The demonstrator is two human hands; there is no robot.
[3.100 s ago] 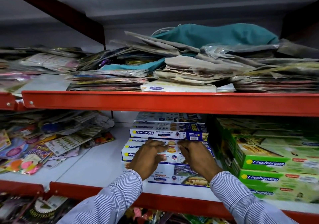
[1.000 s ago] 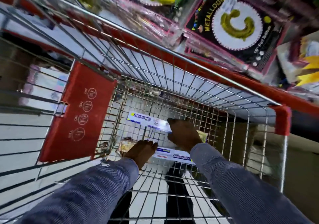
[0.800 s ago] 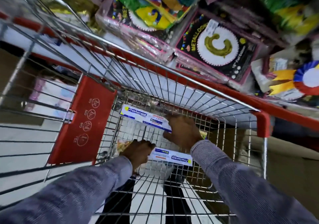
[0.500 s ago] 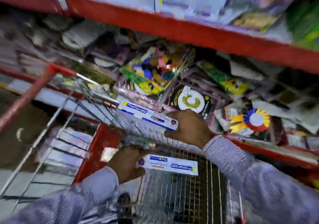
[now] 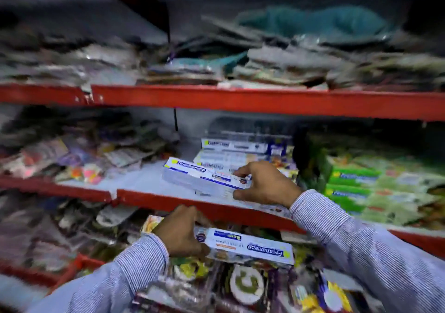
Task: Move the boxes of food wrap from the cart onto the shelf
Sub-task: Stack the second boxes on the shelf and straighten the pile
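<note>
Both boxes have left the cart. The right hand now carries its box over the middle shelf at frame centre. The left hand has raised its box just below that shelf's edge.

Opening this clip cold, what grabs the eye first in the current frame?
Two hands each hold a blue-and-white food wrap box: the right hand brings one box over the red-edged middle shelf, the left hand holds another lower. A stack of the same boxes sits behind, green boxes to its right.
</note>
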